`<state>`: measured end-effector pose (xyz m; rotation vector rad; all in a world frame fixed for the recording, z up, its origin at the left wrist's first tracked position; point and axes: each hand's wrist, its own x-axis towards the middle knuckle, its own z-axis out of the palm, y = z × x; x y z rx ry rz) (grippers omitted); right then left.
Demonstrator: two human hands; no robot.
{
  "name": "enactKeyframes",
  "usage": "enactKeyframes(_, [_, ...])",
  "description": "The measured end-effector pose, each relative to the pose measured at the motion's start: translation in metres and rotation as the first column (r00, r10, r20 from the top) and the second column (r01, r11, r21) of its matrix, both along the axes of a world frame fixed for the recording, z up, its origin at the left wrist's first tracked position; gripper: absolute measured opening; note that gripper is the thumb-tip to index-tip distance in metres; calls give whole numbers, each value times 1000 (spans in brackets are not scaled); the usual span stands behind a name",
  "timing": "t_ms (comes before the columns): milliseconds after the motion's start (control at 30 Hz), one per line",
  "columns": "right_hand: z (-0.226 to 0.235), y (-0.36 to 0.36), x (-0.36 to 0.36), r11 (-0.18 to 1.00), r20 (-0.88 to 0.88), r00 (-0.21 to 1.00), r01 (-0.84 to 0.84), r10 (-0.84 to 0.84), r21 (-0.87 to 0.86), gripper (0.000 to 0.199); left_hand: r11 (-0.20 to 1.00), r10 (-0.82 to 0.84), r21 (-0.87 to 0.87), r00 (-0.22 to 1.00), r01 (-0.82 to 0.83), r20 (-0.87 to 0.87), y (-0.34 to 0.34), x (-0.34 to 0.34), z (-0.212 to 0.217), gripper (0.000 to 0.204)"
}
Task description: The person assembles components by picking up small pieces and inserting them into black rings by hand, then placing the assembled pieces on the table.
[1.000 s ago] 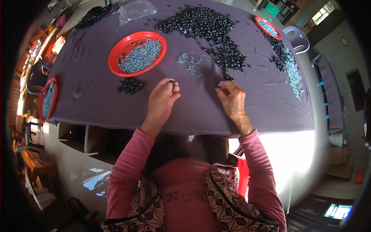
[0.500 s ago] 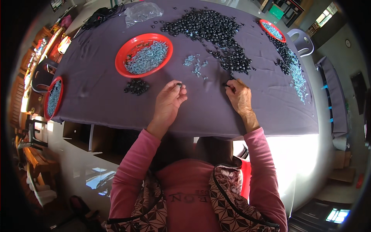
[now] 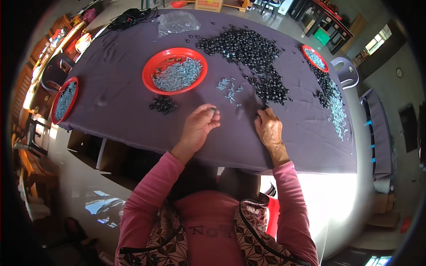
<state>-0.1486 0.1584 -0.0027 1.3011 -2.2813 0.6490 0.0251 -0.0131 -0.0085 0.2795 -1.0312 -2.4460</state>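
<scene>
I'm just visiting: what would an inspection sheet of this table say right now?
Surface: purple cloth-covered table.
Job's things: large pile of small black rings; red round tray of silvery small parts; little heap of black rings.
Clutter: clear plastic bag; two more red trays.
Grips: left hand pinches a small piece; right hand rests at the pile's edge.
Cables: black cords at far edge.
Surroundings: white plastic chair.

**Packaging at the table's far end**

A crumpled clear plastic bag (image 3: 177,21) is lying on the purple cloth at the far edge. A tan cardboard box (image 3: 208,5) is being cut off by the frame top beyond it.
</scene>
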Motion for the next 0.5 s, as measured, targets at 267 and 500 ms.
enactKeyframes(267, [-1, 3, -5, 977, 191, 982, 36, 6, -212, 16, 999, -27, -35, 1000, 27, 5, -1, -2, 2, 16])
enactKeyframes(500, [8, -20, 20, 788, 670, 495, -51, 554, -614, 10, 997, -60, -36, 996, 62, 66, -1, -2, 5, 17])
